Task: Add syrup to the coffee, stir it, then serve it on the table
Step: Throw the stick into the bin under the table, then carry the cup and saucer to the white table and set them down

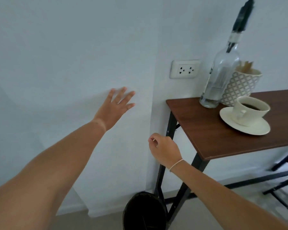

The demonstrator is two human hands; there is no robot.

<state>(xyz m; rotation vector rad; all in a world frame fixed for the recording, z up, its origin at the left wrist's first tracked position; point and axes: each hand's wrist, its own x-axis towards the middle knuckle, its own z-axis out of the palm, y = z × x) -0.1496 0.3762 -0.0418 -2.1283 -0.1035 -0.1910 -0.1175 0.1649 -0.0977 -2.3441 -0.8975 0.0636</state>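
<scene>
A cream cup of black coffee [249,112] stands on a cream saucer [258,128] on the brown wooden table [206,130] at the right. Behind it is a clear glass syrup bottle [221,75] with a black pump top, holding a little clear liquid at the bottom. My left hand [116,105] is stretched out flat toward the white wall, fingers spread, holding nothing. My right hand [163,149] hovers left of the table's near corner, fingers curled loosely with the thumb and forefinger pinched; nothing shows in it.
A patterned white cup [241,87] with brown paper sachets stands behind the coffee. A wall socket [184,69] is left of the bottle. A black bin [145,211] sits on the floor by the table's black metal legs [163,173]. More black framing [284,185] lies at lower right.
</scene>
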